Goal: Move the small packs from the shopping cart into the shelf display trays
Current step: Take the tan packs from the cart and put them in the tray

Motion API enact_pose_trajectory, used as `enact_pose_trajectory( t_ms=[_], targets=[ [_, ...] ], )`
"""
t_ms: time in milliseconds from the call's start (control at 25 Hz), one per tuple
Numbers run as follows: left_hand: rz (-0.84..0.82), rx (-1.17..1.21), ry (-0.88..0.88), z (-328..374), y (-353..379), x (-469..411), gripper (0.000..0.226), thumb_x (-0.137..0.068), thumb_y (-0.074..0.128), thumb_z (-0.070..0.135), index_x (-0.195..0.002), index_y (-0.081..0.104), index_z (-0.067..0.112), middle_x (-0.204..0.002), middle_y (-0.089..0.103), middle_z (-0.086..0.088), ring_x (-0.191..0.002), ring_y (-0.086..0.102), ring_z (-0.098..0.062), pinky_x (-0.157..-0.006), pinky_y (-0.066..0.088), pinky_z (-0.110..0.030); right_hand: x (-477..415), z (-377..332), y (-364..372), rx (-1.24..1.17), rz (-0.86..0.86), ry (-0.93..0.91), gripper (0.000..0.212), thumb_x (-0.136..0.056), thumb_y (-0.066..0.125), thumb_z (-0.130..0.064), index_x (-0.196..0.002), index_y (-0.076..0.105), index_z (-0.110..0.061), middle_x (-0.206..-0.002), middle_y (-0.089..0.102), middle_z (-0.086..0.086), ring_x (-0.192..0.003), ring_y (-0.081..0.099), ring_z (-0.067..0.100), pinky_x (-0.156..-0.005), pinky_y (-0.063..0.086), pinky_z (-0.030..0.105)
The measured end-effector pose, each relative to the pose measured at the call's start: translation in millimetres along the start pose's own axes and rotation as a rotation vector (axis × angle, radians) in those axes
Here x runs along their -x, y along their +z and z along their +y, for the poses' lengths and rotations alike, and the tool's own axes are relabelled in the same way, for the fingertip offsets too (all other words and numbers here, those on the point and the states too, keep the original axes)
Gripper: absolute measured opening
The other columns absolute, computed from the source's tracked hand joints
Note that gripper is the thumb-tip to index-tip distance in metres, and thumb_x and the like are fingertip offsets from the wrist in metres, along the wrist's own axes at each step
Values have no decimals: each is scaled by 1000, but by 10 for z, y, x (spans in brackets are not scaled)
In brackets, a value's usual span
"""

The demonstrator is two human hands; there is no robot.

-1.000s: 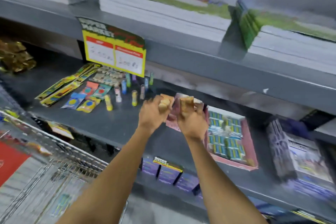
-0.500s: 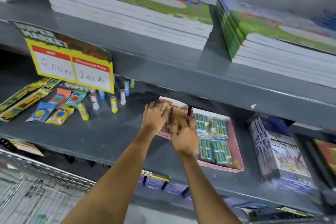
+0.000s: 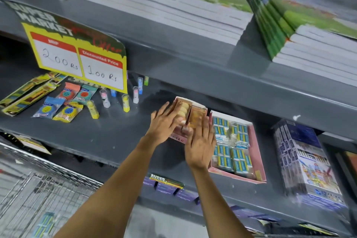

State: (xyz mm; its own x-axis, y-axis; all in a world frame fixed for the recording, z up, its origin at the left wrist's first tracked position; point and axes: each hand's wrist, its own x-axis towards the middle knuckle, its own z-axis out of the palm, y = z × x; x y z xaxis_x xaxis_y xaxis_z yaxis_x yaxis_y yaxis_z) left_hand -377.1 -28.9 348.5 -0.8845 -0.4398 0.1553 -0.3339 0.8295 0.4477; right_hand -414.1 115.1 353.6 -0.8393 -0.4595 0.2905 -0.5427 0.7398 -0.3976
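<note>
A pink display tray sits on the grey middle shelf, holding tan small packs standing in two rows. My left hand lies with fingers spread against the left row of packs. With its fingers straight, my right hand rests flat over the tray's right side, next to the right row. Neither hand grips a pack. A second pink tray to the right is full of blue and yellow packs. The wire shopping cart is at the lower left, with a blurred bluish pack inside.
A yellow price sign hangs from the shelf above on the left. Loose sharpeners, tubes and flat packets lie under it. Notebook stacks fill the top shelf. A wrapped box bundle stands at the right.
Both hands came down with the tan packs into the pink tray, then opened and flattened beside them. The camera view shifted right and closer to the shelf.
</note>
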Motion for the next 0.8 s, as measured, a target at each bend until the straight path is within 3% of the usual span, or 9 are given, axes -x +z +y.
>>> enact_pose_trajectory(
  t_ms=[160,320,440,520,680,800],
  targets=[
    [36,-29,-38,18,49,47,54,-98,28,38,-146,4,29,-159,6,1,-145,2,-17,-108,19,-46,-11,50,81,54,-30,10,55,-99,28,-36,-147,10,-17,-157,13,7,-144,7,25,-117,7,41],
    [190,72,-76,-78,-154,151,54,-97,32,39,-145,9,29,-158,8,-3,-145,5,-17,-108,16,-44,40,-119,45,-53,143,36,60,-93,21,-42,-144,22,-12,-152,29,15,-140,24,31,-115,18,47],
    [311,44,-177,-443,-431,430,57,-93,24,52,-145,17,28,-157,14,-4,-144,11,-18,-106,17,-42,159,-502,133,-141,191,-134,57,-92,31,-41,-138,37,-9,-144,43,17,-134,37,34,-112,20,46],
    [380,60,-318,-839,-654,791,61,-91,15,57,-144,19,28,-157,17,-4,-144,14,-20,-105,15,-41,345,-924,295,-210,126,-323,50,-93,38,-38,-134,46,-11,-142,46,14,-133,39,31,-111,21,42],
    [564,72,-640,-1747,-871,1936,51,-95,26,44,-144,19,31,-157,15,-4,-144,9,-18,-111,16,-49,1072,-1831,697,-408,-79,-660,42,-94,42,-35,-128,51,-12,-138,51,13,-128,44,29,-104,30,43],
    [623,94,-871,-2209,-702,2829,49,-97,24,48,-143,14,37,-158,11,-2,-144,7,-18,-110,17,-54,1772,-2138,1109,-480,-305,-800,41,-93,43,-33,-128,51,-14,-137,52,11,-128,44,25,-104,33,41]
  ],
)
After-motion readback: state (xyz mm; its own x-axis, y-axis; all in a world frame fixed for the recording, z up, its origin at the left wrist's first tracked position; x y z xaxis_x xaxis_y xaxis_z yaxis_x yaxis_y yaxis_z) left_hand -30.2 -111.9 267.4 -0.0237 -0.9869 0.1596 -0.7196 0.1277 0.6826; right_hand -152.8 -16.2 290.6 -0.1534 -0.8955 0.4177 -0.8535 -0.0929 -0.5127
